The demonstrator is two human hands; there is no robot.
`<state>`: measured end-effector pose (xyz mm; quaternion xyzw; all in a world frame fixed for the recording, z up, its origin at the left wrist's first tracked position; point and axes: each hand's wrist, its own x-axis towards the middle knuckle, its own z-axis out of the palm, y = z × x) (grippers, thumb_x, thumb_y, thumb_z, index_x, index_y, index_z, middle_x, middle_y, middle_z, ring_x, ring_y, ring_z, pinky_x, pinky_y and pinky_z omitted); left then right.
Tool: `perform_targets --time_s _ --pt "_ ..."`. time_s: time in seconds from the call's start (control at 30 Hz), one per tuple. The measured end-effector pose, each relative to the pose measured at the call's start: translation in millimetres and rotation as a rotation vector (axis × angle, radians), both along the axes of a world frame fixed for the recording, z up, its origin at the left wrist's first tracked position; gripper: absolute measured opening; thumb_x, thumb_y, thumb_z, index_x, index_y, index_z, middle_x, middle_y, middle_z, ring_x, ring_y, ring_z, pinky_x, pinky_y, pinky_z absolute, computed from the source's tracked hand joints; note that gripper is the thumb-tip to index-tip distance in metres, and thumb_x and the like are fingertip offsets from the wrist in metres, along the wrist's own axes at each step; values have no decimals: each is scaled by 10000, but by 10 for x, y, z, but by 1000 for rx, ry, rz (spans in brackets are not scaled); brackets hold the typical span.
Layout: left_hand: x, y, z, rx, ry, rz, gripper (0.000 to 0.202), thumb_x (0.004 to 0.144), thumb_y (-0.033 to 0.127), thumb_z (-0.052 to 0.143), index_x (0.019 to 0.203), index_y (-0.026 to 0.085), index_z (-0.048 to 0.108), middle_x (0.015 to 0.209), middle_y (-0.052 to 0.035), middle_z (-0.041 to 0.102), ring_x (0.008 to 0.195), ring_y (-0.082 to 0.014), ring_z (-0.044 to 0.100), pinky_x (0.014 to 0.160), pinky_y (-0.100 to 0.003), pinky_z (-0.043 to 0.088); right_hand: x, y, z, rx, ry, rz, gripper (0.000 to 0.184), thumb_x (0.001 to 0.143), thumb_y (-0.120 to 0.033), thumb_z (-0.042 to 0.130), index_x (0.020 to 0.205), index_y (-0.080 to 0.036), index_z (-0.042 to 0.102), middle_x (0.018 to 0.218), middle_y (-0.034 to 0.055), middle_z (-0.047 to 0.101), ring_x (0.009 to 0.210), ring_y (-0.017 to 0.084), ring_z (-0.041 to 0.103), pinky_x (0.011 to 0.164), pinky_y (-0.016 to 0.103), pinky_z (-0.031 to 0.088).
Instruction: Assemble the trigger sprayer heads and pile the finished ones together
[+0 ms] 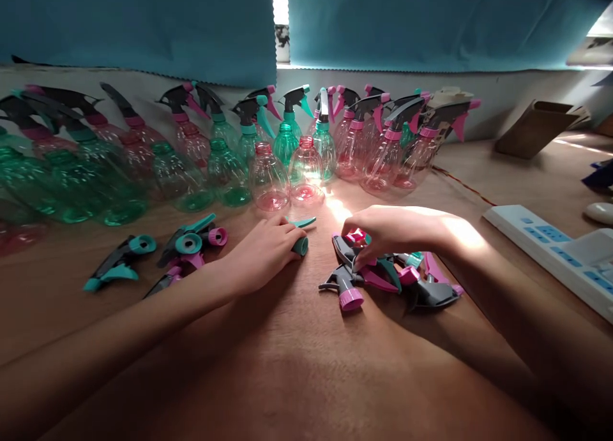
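Observation:
My left hand (261, 253) is closed around a trigger spray head with a teal collar (301, 246), low over the table. Its teal trigger pokes out past my fingers, while the rest is hidden under the hand. On the right, my right hand (390, 233) reaches down into a pile of grey, pink and teal spray heads, thumb and fingers closed at a grey spray head (343, 248). A spray head with a pink collar (351, 299) lies at the pile's near side. More spray heads (188, 243) lie left of my left hand.
Open-necked bottles, pink (269, 179) and green (230, 176), stand in front of bottles fitted with spray heads (354, 144) along the wall. A white power strip (550, 243) lies at the right, with a brown box (534, 129) behind it. Blue cloth (143, 32) hangs above.

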<state>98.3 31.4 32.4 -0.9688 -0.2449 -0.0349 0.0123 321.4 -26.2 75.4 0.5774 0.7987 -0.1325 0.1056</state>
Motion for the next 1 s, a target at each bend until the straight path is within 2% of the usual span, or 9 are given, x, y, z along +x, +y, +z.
perform_targets --time_s 0.17,0.3,0.37,0.47,0.63,0.77,0.83,0.9,1.0 --pt "-244 -106 -27 -38 -34 29 197 898 254 535 1066 180 608 978 -51 636 915 -218 498 749 -301 392 -90 31 -47 139 -29 -18 362 780 -504 575 921 -171 607 850 56 640 703 184 582 525 262 360" --pt "-326 -241 -93 -70 -83 75 172 914 289 515 1006 187 620 1007 -51 643 912 -221 495 754 -317 396 -231 50 -192 289 -98 -75 404 824 -482 563 970 -107 607 906 138 646 799 255 605 592 309 386" --pt "-331 -325 -144 -75 -121 83 187 915 279 520 1058 191 602 1073 -53 639 969 -233 487 787 -336 395 -292 56 -276 337 -116 -97 431 830 -492 562 1011 -102 598 962 158 635 862 272 600 611 311 403" --pt "-309 -456 -238 -27 -214 98 279 913 279 533 1178 194 552 1115 -56 642 1033 -252 484 834 -368 380 -337 66 -379 379 -128 -125 472 814 -527 574 1037 -110 588 1017 166 611 923 281 581 624 307 427" --pt "-284 -619 -366 101 -434 75 273 914 264 540 1164 160 575 990 -45 698 951 -215 569 979 -425 290 -295 104 -396 399 -135 -169 526 818 -536 564 1048 -63 574 1012 196 587 970 310 553 701 344 454" --pt "-307 -676 -379 82 -587 85 242 901 246 551 1134 195 588 980 -24 701 955 -212 575 1016 -440 256 -268 41 -199 371 -105 -120 466 807 -486 606 1045 -87 564 1028 172 576 964 286 544 733 340 444" --pt "-322 -686 -362 69 -627 78 239 897 212 541 1132 189 578 983 -31 693 958 -214 562 983 -426 288 -283 -40 -80 330 -53 -58 380 821 -462 599 1033 -149 556 1005 99 587 897 224 558 718 305 436" --pt "-339 -687 -343 43 -635 75 259 896 187 528 1154 186 553 999 -42 678 969 -216 544 942 -409 312 -307 -126 -2 149 120 34 341 824 -464 591 1035 -199 556 1010 57 584 824 180 567 666 275 426" --pt "-365 -683 -322 10 -647 95 265 906 192 506 1171 190 523 1015 -59 656 984 -230 521 897 -403 328 -335 -209 12 -79 174 131 455 697 -442 728 1073 -250 560 951 25 579 772 176 560 616 259 408"
